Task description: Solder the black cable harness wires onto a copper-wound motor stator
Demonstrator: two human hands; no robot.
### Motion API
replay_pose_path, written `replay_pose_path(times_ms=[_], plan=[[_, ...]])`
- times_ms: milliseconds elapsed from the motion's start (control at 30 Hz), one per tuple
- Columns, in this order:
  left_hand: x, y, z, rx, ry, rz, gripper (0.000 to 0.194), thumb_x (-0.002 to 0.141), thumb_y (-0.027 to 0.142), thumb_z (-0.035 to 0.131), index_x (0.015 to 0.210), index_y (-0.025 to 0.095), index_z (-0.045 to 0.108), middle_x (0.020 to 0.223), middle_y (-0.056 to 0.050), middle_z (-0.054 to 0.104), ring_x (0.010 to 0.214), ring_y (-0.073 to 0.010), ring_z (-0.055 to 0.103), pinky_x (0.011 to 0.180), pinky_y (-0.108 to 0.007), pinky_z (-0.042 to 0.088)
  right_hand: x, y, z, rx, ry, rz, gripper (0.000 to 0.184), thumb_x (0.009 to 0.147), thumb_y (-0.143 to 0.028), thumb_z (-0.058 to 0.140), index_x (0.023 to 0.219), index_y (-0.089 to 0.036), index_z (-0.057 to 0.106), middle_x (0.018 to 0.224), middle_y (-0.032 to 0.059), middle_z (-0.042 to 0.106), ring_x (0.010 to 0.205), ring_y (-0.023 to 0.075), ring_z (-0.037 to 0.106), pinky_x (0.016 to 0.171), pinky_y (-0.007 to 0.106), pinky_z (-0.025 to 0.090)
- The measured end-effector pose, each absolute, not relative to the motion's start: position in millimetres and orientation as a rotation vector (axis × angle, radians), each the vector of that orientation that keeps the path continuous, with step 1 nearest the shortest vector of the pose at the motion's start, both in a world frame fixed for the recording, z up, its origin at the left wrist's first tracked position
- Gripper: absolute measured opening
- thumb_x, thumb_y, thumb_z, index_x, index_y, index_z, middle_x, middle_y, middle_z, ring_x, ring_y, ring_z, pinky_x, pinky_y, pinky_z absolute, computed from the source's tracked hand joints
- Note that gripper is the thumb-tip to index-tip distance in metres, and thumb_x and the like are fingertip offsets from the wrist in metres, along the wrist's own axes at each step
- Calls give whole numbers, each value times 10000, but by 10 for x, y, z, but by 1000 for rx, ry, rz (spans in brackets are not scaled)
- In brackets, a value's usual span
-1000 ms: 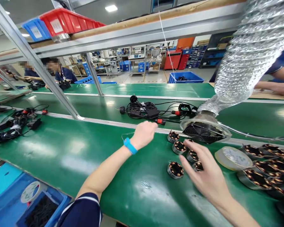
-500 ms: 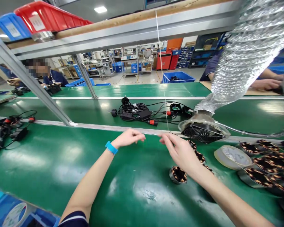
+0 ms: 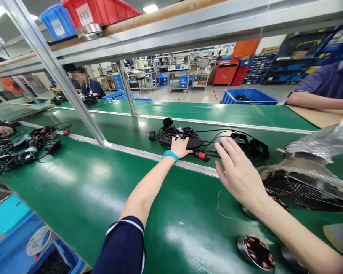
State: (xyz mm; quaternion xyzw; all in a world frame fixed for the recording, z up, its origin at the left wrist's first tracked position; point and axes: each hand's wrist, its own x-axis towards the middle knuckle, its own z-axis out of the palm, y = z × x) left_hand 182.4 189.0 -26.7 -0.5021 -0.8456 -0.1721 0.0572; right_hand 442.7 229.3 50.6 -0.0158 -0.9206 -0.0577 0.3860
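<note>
Our left hand (image 3: pixel 180 147) reaches across the metal strip (image 3: pixel 143 153) onto the black cable bundle (image 3: pixel 190 132), seemingly to steady its loose coils, though we cannot tell whether it grips. Apart from it, our right hand (image 3: pixel 241 177) is open and empty near the red-and-black connector (image 3: pixel 202 156), while the stator (image 3: pixel 256 252) rests windings up, likely sparing its copper.

- The left wrist is circled by a bright blue wristband (image 3: pixel 171 155), by which the left hand (image 3: pixel 181 146) is set off.
- The left upper arm is covered by a short navy sleeve (image 3: pixel 121 245).
- The sleeve is edged with white striping near its hem.
- The right hand (image 3: pixel 240 173) is left bare.
</note>
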Motion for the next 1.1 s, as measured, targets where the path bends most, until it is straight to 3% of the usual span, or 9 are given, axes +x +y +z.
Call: replay_pose_path(times_ms=[233,367,467,600,700,767,833,900,1100], plan=[[1691,1584,-352,-1416,-2393,-903,610,873,495,736,1390,238,536,1319,-89,669,1233,-259,580,1137,-440,336,3621,2471,698,-177,-2300,166,496,987,-247,478,1464,-110,471,1471,201,500,1388,359,468,1146,543,452],[1542,1333,-374,-1308,-2276,-1461,545,884,429,724,1351,224,531,1322,-88,655,1135,-232,626,997,-357,486,3321,2679,702,-351,-2331,279,483,969,-222,457,1421,-62,521,1378,211,561,1310,360,520,1115,495,457],[1462,1218,-412,-1235,-2241,-1650,537,914,405,677,1370,200,481,1327,-99,636,1133,-212,629,967,-319,513,3060,2848,580,-506,-2419,393,473,960,-166,428,1402,-44,542,1375,220,571,1314,355,520,1121,484,437],[1408,1053,-453,-1414,-2261,-1408,585,886,416,713,1387,215,487,1381,-102,619,1219,-236,608,1103,-388,454,2666,3065,376,-629,-2496,491,456,977,-114,314,1316,-31,608,1315,222,634,1233,307,600,1079,429,469],[1387,890,-495,-1666,-2279,-1000,584,859,439,750,1367,246,537,1336,-67,661,1242,-241,603,1272,-488,222,2420,3177,242,-657,-2592,506,451,1008,-140,308,1326,-35,611,1270,204,671,1162,263,643,1019,368,497],[1387,804,-531,-1737,-2278,-799,612,870,468,735,1398,241,524,1277,-67,686,1217,-237,617,1298,-510,127,2298,3190,137,-625,-2721,507,344,1019,-199,433,1231,-79,676,1167,153,720,1044,228,682,941,330,524],[1400,761,-565,-1741,-2279,-659,690,860,545,721,1434,231,502,1247,-86,688,1216,-256,615,1297,-542,95,2205,3143,11,-585,-2867,473,219,999,-275,587,1086,-122,717,1065,95,739,944,198,693,891,329,542],[1418,753,-590,-1721,-2285,-569,770,829,641,709,1446,231,495,1222,-99,689,1207,-282,616,1289,-586,63,2136,3051,-120,-569,-2987,383,217,969,-342,681,1030,-136,704,1046,70,725,931,192,687,891,364,554],[1417,774,-659,-1606,-2292,-491,833,816,759,632,1418,195,516,1028,-86,699,1067,-285,645,1265,-565,173,2007,2799,-266,-505,-3138,66,240,1007,-359,646,1058,-125,668,1056,74,687,981,202,669,917,402,555]])
